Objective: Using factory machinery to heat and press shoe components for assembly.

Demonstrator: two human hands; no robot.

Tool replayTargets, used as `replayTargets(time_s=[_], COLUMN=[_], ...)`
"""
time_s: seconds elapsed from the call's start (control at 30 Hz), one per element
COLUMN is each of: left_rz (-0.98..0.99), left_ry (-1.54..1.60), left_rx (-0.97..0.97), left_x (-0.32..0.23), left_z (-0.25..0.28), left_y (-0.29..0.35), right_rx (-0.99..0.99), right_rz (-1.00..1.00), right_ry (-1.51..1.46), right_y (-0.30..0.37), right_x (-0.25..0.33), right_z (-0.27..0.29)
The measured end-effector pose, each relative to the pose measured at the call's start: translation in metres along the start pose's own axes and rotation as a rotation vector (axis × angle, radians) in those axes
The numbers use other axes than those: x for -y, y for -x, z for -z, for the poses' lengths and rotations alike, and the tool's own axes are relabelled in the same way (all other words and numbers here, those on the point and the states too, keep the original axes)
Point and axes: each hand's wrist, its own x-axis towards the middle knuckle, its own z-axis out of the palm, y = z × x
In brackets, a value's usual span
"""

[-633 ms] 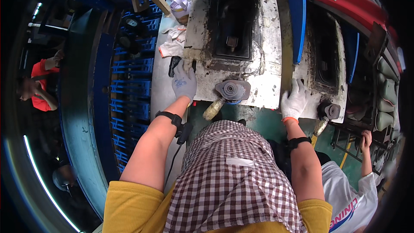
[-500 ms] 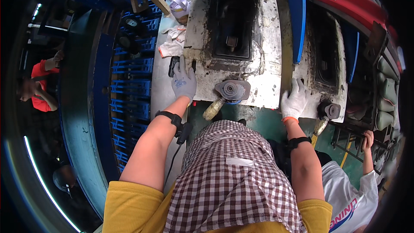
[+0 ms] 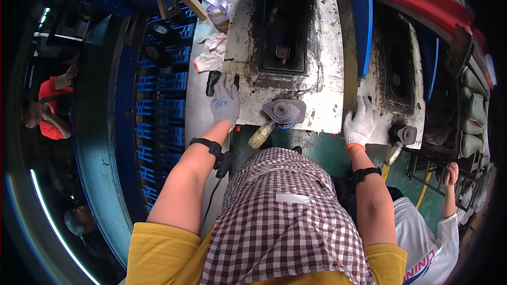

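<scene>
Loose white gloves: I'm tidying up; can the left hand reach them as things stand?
Probably yes: the left hand is close to the gloves and points their way. A black object lies beside that hand, but the way over it looks free.

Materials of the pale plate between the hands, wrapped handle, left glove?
Plate: likely metal, worn and stained; bright glare between dark patches.
Handle: core hidden; outer wrap looks like glossy yellowish film or tape, from its wrinkled highlights.
Left glove: probably fabric, matte grey, no strong shine; coating unclear.

black-stained pale metal plate (image 3: 328,97), flat, similar plate (image 3: 384,122) to its right
</scene>
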Motion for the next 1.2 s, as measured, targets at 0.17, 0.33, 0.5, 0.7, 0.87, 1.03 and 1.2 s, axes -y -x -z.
replayTargets(time_s=[0.17, 0.33, 0.5, 0.7, 0.87, 1.03, 1.2], left_rz=[-0.023, 0.054, 0.022, 0.047, 0.063, 0.087, 0.095], left_ry=[-0.036, -0.041, 0.016, -0.092, -0.137, -0.060, -0.122], left_rx=[-0.010, 0.091, -0.002, 0.103, 0.157, 0.045, 0.154], left_x=[-0.010, -0.013, 0.000, -0.017, -0.012, -0.013, -0.016], left_z=[0.008, 0.011, -0.001, 0.014, 0.012, 0.009, 0.014], left_y=[0.000, 0.000, 0.000, -0.001, -0.002, -0.002, -0.004], right_rx=[0.007, -0.034, -0.024, -0.004, -0.019, -0.020, -0.029], right_rz=[-0.010, 0.024, 0.012, -0.004, 0.022, 0.024, 0.026], right_ry=[0.003, 0.010, 0.009, 0.017, 0.018, 0.023, 0.030], right_y=[0.000, -0.001, 0.000, 0.000, -0.002, -0.002, -0.001], right_x=[0.001, 0.000, -0.001, 0.002, 0.002, 0.002, 0.000], right_z=[0.002, 0.001, -0.002, 0.003, 0.004, 0.005, 0.002])
